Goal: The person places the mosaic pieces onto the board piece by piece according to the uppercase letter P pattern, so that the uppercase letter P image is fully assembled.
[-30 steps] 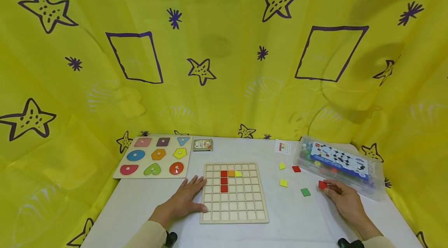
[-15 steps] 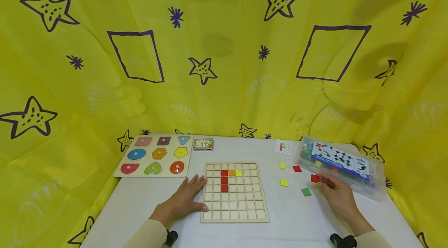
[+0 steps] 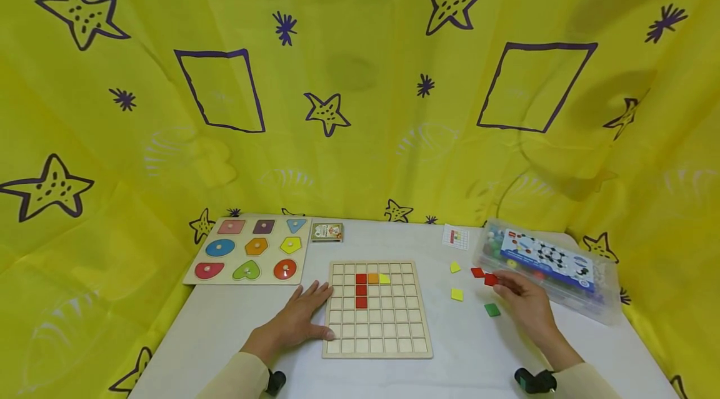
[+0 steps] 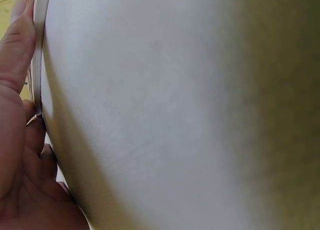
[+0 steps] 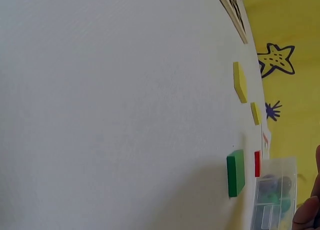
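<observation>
A wooden grid board (image 3: 377,352) lies in the middle of the table, with three red tiles (image 3: 361,290) in one column and an orange tile (image 3: 373,278) and a yellow tile (image 3: 385,278) beside the top one. My left hand (image 3: 295,318) rests at the board's left edge, fingers spread and thumb on the rim. Over the table's right side my right hand (image 3: 529,305) pinches a red tile (image 3: 491,279) between thumb and fingers. Just left of it lies another red tile (image 3: 477,272). A green tile (image 5: 236,173) lies below that hand.
Two yellow tiles (image 3: 456,294) lie right of the board. A printed card (image 3: 455,236) and a clear plastic box (image 3: 540,267) stand behind them. At the back left are a shape puzzle (image 3: 247,250) and a small box (image 3: 327,232). A yellow curtain (image 3: 360,167) closes off the back.
My right hand has moved left with the red tile, from near the clear box to beside the red tile on the table. The left hand has stayed at the board's edge.
</observation>
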`<state>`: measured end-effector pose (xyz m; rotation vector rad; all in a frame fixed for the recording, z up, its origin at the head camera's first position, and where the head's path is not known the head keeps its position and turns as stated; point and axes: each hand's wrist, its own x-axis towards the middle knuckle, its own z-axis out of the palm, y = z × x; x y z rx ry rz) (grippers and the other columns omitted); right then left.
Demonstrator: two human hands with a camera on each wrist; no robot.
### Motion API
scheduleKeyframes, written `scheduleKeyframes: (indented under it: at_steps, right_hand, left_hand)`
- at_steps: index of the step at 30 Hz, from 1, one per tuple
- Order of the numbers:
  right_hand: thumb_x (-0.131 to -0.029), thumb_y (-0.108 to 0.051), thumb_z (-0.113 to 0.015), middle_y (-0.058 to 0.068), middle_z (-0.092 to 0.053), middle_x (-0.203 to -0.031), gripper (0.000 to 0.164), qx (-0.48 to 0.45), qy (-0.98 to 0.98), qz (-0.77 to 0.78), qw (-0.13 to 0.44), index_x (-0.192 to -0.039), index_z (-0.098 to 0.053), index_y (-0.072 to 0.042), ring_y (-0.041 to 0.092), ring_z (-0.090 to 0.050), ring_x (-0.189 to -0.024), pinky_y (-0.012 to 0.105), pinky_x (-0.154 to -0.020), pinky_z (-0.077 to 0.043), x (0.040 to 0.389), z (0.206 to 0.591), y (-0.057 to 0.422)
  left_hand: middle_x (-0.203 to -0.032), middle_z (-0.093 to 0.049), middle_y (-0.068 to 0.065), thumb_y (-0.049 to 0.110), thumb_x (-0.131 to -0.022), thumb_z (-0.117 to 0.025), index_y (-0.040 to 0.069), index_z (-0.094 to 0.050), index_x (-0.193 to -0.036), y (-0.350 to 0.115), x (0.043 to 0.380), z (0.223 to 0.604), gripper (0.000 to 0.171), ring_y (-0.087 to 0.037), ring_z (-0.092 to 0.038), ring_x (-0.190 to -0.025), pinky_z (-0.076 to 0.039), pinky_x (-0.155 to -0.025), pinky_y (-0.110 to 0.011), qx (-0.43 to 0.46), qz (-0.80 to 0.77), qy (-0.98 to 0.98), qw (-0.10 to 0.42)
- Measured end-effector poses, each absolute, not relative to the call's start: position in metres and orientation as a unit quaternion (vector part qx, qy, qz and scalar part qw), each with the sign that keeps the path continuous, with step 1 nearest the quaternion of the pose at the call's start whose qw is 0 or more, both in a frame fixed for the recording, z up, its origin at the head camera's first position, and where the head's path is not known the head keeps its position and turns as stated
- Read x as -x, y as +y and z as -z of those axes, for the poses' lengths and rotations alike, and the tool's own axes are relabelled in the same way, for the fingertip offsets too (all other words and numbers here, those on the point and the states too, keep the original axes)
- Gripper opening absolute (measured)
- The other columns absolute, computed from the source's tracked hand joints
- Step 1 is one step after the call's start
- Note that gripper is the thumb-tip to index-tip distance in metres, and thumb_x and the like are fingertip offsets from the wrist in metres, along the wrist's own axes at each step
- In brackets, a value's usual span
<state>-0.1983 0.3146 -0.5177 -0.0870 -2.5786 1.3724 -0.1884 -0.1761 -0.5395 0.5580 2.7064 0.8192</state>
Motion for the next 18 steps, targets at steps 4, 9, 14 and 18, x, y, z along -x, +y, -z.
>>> scheduleKeyframes:
  at_steps: [4, 9, 14, 18]
  right_hand:
    - [-0.098, 0.000, -0.072, 0.025, -0.073, -0.120, 0.031, 0.027, -0.877, -0.467, 0.109, -0.129, -0.071, 0.003, -0.014, -0.057, -0.085, 0.007, -0.073, -0.055, 0.201, 0.516, 0.306]
    - [-0.099, -0.003, -0.072, 0.024, -0.074, -0.121, 0.031, 0.025, -0.875, -0.472, 0.101, -0.130, -0.072, 0.002, -0.013, -0.057, -0.087, 0.008, -0.074, -0.055, 0.203, 0.515, 0.296]
    - [-0.099, -0.003, -0.072, 0.024, -0.073, -0.123, 0.032, 0.025, -0.867, -0.490, 0.091, -0.131, -0.071, 0.001, -0.012, -0.059, -0.088, 0.009, -0.075, -0.056, 0.204, 0.513, 0.285]
    - [-0.099, -0.001, -0.071, 0.024, -0.073, -0.124, 0.033, 0.018, -0.862, -0.500, 0.087, -0.131, -0.071, 0.002, -0.011, -0.059, -0.089, 0.008, -0.077, -0.056, 0.207, 0.512, 0.277]
  left_hand:
    - [-0.171, -0.036, -0.013, 0.051, -0.082, -0.086, 0.007, -0.040, -0.163, -0.176, 0.187, 0.540, 0.103, -0.039, -0.020, -0.163, -0.006, -0.133, -0.062, -0.191, -0.289, 0.929, 0.130]
    - [-0.171, -0.036, -0.013, 0.051, -0.081, -0.086, 0.007, -0.040, -0.162, -0.176, 0.188, 0.541, 0.103, -0.039, -0.020, -0.163, -0.006, -0.133, -0.062, -0.191, -0.290, 0.929, 0.128]
    - [-0.171, -0.036, -0.012, 0.051, -0.082, -0.085, 0.007, -0.040, -0.162, -0.176, 0.188, 0.539, 0.102, -0.038, -0.020, -0.163, -0.006, -0.133, -0.062, -0.191, -0.290, 0.929, 0.129]
    - [-0.171, -0.035, -0.012, 0.051, -0.082, -0.085, 0.007, -0.040, -0.163, -0.176, 0.188, 0.539, 0.102, -0.038, -0.020, -0.163, -0.006, -0.133, -0.062, -0.193, -0.286, 0.930, 0.129]
